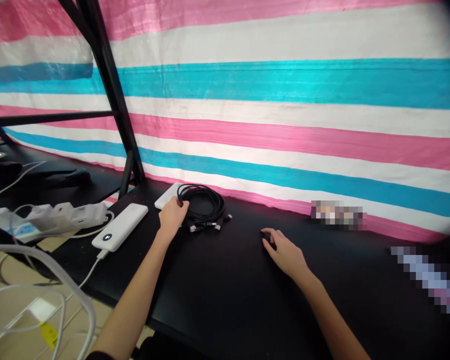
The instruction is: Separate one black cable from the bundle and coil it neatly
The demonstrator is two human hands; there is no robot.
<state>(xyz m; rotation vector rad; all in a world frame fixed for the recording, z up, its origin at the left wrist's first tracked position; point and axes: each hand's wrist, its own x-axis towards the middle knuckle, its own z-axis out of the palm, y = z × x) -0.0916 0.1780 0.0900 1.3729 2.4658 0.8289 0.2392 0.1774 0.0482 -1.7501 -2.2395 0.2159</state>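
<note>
On the black table lies a coil of black cables (222, 202), with several light-tipped plugs (217, 227) bunched at its near side. My left hand (172, 217) is closed on the coil's left edge, thumb and fingers pinching the strands. Just behind that hand sits a white box-shaped device (167, 194), partly covered by the hand and cables. My right hand (285, 250) rests low over the table to the right of the coil, fingers curled. Something small and dark shows between its thumb and forefinger, too indistinct to name against the black surface.
A white power bank (120, 227) with a white cable plugged in lies left of my left arm. Farther left are a power strip (26, 231) with white adapters and loose cables. A black metal frame (114, 95) and striped sheeting (285, 125) stand behind. Blurred items lie at right.
</note>
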